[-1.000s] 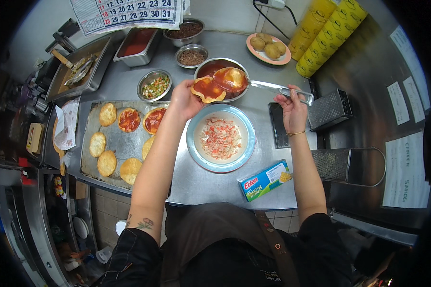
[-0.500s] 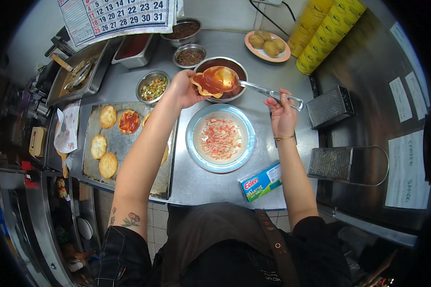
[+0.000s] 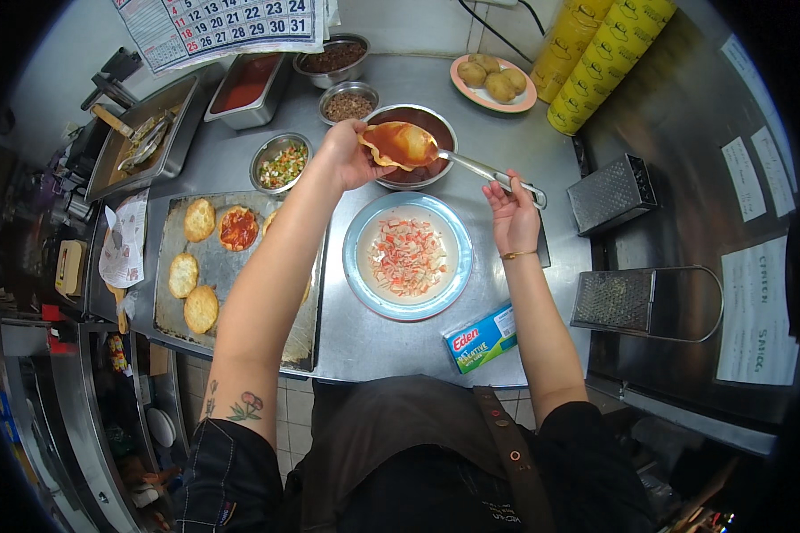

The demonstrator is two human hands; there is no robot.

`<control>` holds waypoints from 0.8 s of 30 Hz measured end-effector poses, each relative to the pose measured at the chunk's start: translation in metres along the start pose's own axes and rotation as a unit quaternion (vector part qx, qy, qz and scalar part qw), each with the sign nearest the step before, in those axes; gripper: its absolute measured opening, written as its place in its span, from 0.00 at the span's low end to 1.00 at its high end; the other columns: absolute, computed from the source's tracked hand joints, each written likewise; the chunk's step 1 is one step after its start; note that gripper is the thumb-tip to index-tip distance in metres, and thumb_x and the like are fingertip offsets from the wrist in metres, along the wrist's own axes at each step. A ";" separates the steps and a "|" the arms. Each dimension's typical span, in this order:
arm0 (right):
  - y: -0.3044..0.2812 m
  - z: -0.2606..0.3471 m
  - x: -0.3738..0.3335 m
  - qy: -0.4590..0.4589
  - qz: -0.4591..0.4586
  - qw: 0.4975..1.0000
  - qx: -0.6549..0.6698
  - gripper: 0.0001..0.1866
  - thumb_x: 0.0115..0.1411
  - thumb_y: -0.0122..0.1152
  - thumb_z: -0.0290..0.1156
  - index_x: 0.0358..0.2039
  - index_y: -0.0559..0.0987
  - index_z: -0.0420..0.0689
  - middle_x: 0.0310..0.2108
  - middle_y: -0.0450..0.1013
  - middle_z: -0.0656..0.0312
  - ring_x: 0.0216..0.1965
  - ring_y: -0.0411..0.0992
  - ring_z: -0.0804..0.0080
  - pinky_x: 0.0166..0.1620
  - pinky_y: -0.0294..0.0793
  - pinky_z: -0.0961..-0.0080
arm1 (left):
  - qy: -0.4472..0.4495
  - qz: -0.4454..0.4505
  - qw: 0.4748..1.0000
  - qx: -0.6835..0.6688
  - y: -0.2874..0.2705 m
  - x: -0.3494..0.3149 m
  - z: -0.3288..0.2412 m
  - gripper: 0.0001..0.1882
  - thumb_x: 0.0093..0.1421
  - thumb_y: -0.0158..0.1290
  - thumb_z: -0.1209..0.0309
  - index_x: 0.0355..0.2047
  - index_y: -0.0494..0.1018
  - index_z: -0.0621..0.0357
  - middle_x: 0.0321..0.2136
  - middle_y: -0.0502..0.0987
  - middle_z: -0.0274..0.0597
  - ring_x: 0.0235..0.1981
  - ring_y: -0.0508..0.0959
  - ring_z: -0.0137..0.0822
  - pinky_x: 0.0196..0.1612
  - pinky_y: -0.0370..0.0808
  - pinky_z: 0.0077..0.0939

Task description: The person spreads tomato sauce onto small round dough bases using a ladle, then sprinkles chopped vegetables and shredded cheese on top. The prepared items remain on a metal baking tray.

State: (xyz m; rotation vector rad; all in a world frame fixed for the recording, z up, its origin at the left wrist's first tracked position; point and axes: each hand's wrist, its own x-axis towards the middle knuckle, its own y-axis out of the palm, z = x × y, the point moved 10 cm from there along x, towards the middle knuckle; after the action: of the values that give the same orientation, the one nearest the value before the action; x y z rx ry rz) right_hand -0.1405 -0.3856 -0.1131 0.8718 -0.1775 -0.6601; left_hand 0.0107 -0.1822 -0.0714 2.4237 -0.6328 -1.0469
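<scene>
My left hand (image 3: 348, 158) grips a small round flat bread (image 3: 372, 153), tilted and smeared with red sauce, over a metal bowl (image 3: 409, 183) of dark red sauce. A metal ladle (image 3: 480, 169) is held by its handle in my right hand (image 3: 514, 218). The ladle's head rests against the bread's sauced face, and I cannot clearly tell their edges apart. Nearer to me stands a blue-rimmed dish (image 3: 357, 266) with chopped red and white pieces (image 3: 407, 258) in it. Left of it, a baking tray (image 3: 227, 277) bears several rounds, one coated with sauce (image 3: 237, 228).
Small bowls of chopped vegetables (image 3: 283, 166) and brown mince (image 3: 348, 106) stand beyond the tray, near a sauce pan (image 3: 245, 89). Potatoes (image 3: 498, 82) fill a plate at the back. Two graters (image 3: 612, 195) lie right; a blue carton (image 3: 480, 338) lies in front.
The ladle's head has shifted slightly left across the bread, and my right hand has moved a little left and up with it. The bread stays over the sauce bowl.
</scene>
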 end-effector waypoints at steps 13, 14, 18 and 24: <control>0.033 0.055 -0.006 -0.130 0.004 0.991 -0.028 0.12 0.62 0.48 0.29 0.43 0.67 0.36 0.32 0.71 0.54 0.32 0.74 0.65 0.42 0.75 0.66 | 0.333 0.022 0.942 -0.037 -0.020 -0.019 -0.040 0.23 0.62 0.29 0.65 0.51 0.64 0.65 0.51 0.67 0.48 0.52 0.68 0.37 0.52 0.66 0.34; 0.046 0.068 -0.015 -0.173 0.029 0.981 -0.079 0.11 0.62 0.47 0.29 0.43 0.67 0.37 0.33 0.72 0.54 0.31 0.75 0.66 0.41 0.75 0.68 | 0.348 0.036 0.936 -0.052 -0.023 -0.019 -0.040 0.23 0.62 0.29 0.65 0.52 0.63 0.66 0.51 0.66 0.47 0.53 0.67 0.37 0.53 0.65 0.33; 0.088 0.064 -0.043 -0.275 0.174 0.871 -0.367 0.10 0.63 0.44 0.27 0.41 0.70 0.36 0.33 0.72 0.53 0.31 0.76 0.67 0.37 0.75 0.76 | 0.391 0.073 0.914 -0.075 -0.028 -0.026 -0.041 0.25 0.61 0.28 0.66 0.54 0.61 0.66 0.53 0.65 0.47 0.55 0.65 0.38 0.57 0.62 0.32; 0.098 0.081 -0.047 -0.260 0.102 0.925 -0.259 0.11 0.63 0.44 0.29 0.41 0.68 0.35 0.33 0.72 0.52 0.29 0.76 0.65 0.37 0.76 0.73 | 0.442 0.079 0.893 -0.042 -0.025 -0.041 -0.043 0.26 0.61 0.27 0.66 0.56 0.59 0.67 0.54 0.64 0.48 0.57 0.63 0.39 0.59 0.58 0.32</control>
State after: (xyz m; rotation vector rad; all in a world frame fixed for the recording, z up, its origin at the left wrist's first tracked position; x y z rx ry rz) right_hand -0.1650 -0.3649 0.0193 0.1500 -0.5377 -0.6869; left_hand 0.0235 -0.1302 -0.0353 2.3711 -0.4206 0.1451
